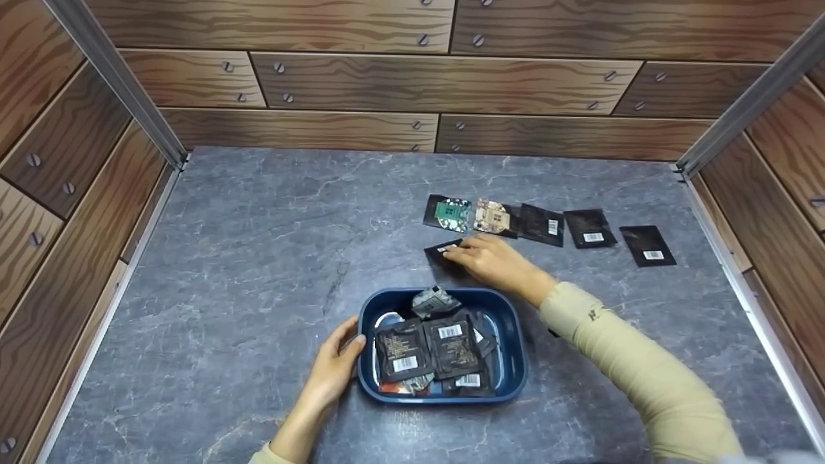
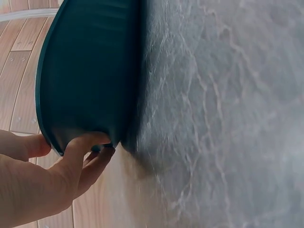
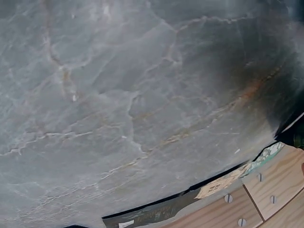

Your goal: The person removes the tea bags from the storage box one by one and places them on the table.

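A blue tub [image 1: 523, 361] holds several black packets [image 1: 454, 348] and a silvery packet [image 1: 436, 301]. My left hand [image 1: 335, 364] grips the tub's left side, with the thumb at the rim; the left wrist view shows that hand [image 2: 57, 175] with bent fingers against the tub wall [image 2: 88, 71]. Behind the tub, my right hand [image 1: 493, 261] pinches a black packet [image 1: 439, 250] at the table surface, its fingers covering the packet's right part. Only a sliver of the right hand reaches the right wrist view's right edge.
Behind the right hand, a row on the grey table [image 1: 258, 258] runs from a green-printed packet [image 1: 451, 213] through a beige-printed packet [image 1: 495, 218] to black packets [image 1: 541, 224] with white labels. Wood-patterned walls [image 1: 354, 80] enclose the back and sides.
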Available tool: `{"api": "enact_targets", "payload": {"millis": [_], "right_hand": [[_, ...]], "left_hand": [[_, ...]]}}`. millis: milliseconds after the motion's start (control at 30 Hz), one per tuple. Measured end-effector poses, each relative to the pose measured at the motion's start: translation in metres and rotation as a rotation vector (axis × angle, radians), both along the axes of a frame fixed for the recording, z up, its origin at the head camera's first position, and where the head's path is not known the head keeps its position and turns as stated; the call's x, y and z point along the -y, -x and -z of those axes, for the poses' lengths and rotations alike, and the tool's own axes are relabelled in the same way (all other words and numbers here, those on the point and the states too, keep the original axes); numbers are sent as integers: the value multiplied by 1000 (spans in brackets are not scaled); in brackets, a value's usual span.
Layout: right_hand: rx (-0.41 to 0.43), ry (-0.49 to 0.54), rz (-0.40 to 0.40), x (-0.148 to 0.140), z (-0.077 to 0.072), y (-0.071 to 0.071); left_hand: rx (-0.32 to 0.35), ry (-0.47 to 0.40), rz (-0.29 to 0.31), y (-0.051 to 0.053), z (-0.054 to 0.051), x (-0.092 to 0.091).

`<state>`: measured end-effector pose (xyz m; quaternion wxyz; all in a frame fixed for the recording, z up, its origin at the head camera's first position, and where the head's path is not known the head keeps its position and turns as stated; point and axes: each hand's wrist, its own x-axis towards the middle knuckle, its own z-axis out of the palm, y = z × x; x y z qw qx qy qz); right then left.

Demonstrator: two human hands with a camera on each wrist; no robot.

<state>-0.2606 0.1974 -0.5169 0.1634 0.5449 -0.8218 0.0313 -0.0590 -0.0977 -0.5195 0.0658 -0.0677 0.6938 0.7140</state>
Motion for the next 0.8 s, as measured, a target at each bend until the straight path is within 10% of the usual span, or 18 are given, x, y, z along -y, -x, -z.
{"api": "enact_targets", "payload": {"millis": [800], "right_hand": [[19, -175, 38, -1, 2, 10]], "left_hand": [[-15, 7, 81, 3, 2, 3]]}}
